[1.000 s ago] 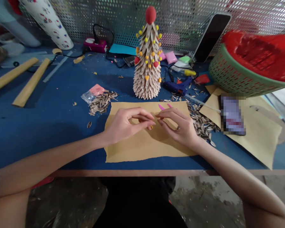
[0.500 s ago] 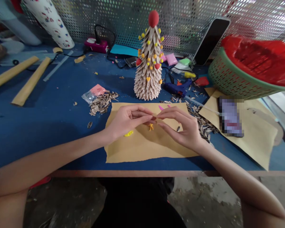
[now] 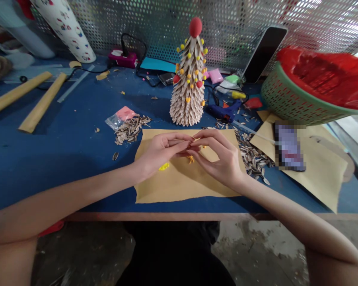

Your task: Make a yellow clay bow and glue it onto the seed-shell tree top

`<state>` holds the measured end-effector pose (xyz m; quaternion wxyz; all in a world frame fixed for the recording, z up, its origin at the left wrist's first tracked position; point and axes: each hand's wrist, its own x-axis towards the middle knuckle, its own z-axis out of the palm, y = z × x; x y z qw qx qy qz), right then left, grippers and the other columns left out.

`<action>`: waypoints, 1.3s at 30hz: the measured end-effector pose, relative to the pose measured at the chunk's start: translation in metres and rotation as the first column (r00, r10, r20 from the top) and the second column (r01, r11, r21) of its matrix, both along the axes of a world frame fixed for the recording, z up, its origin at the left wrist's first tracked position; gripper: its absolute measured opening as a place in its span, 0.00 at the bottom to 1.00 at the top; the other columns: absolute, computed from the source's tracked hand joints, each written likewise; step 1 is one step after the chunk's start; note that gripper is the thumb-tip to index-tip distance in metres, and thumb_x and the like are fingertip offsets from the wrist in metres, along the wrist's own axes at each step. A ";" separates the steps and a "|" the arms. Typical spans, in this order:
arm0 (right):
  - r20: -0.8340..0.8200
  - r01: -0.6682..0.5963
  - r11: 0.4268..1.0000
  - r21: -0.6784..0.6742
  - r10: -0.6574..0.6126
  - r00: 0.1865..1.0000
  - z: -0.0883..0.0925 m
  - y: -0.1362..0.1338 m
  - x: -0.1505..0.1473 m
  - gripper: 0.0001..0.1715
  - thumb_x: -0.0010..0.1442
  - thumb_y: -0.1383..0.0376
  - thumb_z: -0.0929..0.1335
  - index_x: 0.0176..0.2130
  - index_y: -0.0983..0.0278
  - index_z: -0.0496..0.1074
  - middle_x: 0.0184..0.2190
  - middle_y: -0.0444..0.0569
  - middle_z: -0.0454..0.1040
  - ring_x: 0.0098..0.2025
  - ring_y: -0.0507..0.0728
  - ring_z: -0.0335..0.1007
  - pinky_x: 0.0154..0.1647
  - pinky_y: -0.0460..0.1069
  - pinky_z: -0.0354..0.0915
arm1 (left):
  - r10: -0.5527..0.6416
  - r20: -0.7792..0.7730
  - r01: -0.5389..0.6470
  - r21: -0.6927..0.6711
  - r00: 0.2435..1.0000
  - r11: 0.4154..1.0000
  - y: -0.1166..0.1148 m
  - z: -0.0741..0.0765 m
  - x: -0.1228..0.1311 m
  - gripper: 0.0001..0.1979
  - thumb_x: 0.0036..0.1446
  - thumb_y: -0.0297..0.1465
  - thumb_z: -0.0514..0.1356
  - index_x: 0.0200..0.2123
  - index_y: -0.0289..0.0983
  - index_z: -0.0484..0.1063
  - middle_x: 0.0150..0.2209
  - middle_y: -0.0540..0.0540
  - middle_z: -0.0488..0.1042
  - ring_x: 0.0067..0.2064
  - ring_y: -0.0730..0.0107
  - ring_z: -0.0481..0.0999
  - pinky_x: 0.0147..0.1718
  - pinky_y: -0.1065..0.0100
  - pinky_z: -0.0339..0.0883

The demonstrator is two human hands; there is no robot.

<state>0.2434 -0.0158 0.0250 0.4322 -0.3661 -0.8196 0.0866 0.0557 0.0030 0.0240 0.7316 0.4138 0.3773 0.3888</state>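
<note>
Over a sheet of brown paper, my left hand and my right hand meet at the fingertips. Both hands are closed in a pinch, and whatever lies between the fingers is hidden. Just below the fingertips, a small orange piece rests on the paper. Beside my left palm is a yellow lump. Behind the paper stands a cone-shaped tree covered in pale seed shells, dotted with yellow, orange and red balls and topped by a large red ball.
Sunflower seed shells lie in a left pile and a right pile. A blue glue gun is right of the tree. Farther right are a phone and a green basket with a red bag. Two wooden sticks lie left.
My right hand has moved left, and its fingertips now overlap those of my left hand. The whole view has shifted slightly.
</note>
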 end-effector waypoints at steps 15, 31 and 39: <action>-0.057 0.042 0.998 -0.044 -0.044 0.997 -0.002 0.001 -0.005 0.06 0.62 0.70 0.72 0.40 0.62 0.75 0.43 0.53 0.76 0.47 0.58 0.76 0.47 0.57 0.73 | -0.025 0.045 0.025 0.018 0.999 1.000 0.002 0.001 -0.002 0.11 0.60 0.28 0.66 0.46 0.36 0.77 0.47 0.44 0.82 0.47 0.66 0.82 0.48 0.69 0.75; -0.128 -0.009 0.980 -0.196 -0.016 0.992 -0.001 0.004 -0.005 0.04 0.63 0.68 0.71 0.40 0.60 0.76 0.44 0.52 0.76 0.49 0.58 0.75 0.50 0.58 0.72 | -0.069 0.077 0.077 -0.105 0.995 0.992 0.006 0.002 -0.006 0.16 0.56 0.25 0.68 0.49 0.37 0.78 0.51 0.43 0.80 0.52 0.64 0.80 0.52 0.67 0.73; -0.149 -0.059 0.973 -0.224 0.025 0.989 -0.002 0.003 -0.003 0.05 0.62 0.68 0.72 0.40 0.61 0.77 0.45 0.52 0.76 0.49 0.58 0.74 0.51 0.57 0.71 | -0.096 0.096 0.108 -0.124 0.991 0.986 0.005 0.001 -0.005 0.16 0.53 0.25 0.70 0.46 0.37 0.79 0.47 0.43 0.82 0.50 0.63 0.81 0.51 0.67 0.73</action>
